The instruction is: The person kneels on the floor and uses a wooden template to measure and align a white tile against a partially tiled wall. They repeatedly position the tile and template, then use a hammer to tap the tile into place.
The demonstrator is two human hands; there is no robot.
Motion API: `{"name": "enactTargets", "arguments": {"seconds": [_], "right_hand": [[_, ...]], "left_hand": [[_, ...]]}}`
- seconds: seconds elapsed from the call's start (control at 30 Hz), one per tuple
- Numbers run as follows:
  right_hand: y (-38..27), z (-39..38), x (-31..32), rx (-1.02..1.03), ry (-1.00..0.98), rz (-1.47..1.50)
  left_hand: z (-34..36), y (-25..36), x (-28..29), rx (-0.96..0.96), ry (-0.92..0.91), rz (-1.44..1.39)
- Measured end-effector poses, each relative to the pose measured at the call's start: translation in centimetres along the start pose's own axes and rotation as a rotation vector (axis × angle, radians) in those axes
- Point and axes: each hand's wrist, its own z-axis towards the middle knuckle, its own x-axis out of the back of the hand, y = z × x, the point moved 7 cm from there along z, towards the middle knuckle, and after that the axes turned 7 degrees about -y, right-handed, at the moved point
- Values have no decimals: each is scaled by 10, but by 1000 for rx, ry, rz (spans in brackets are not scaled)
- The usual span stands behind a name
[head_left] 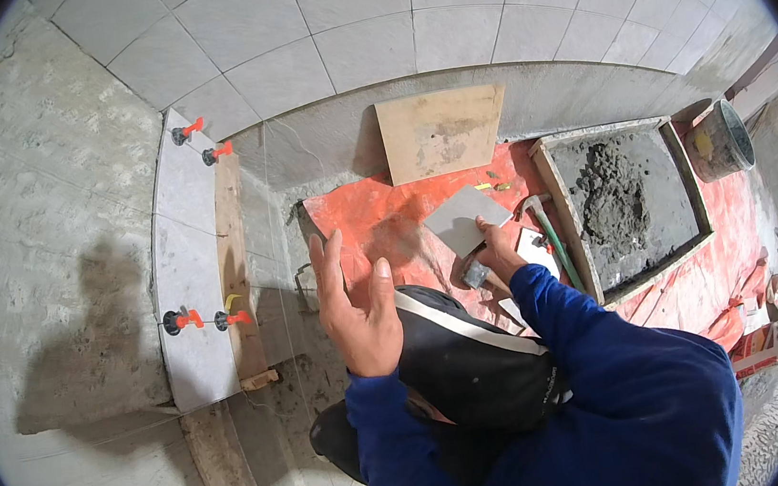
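Observation:
My left hand (359, 315) is raised over my knee with fingers spread and nothing in it. My right hand (502, 251) grips the near edge of a light grey square tile (465, 217), its thumb on top; the other fingers are hidden below. By the right wrist lies a tool with a grey metal head (475, 275), mostly covered by my arm. A hammer (554, 239) with a green handle rests beside the wooden-framed mortar tray (645, 286). Left of my hands, pale tiles (185, 237) on the wall carry red-orange levelling clips (189, 320).
Heaped grey mortar (612, 198) sits in the tray, with a bucket (719, 140) behind it. A beige board (443, 131) leans against the back wall. Red sheeting (362, 217) covers the floor. Crumpled bags (774, 338) lie at the right. A thin string (272, 189) hangs near the left wall.

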Motion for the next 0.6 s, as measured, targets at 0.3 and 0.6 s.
{"name": "enactTargets", "arguments": {"seconds": [0.3,0.6], "right_hand": [[2,114,102,2,126,-105],[2,126,128,-14,190,62]], "left_hand": [[-15,-2,-3,107,-57,-24],[-17,-9,-4,151,-60,-29]]}}
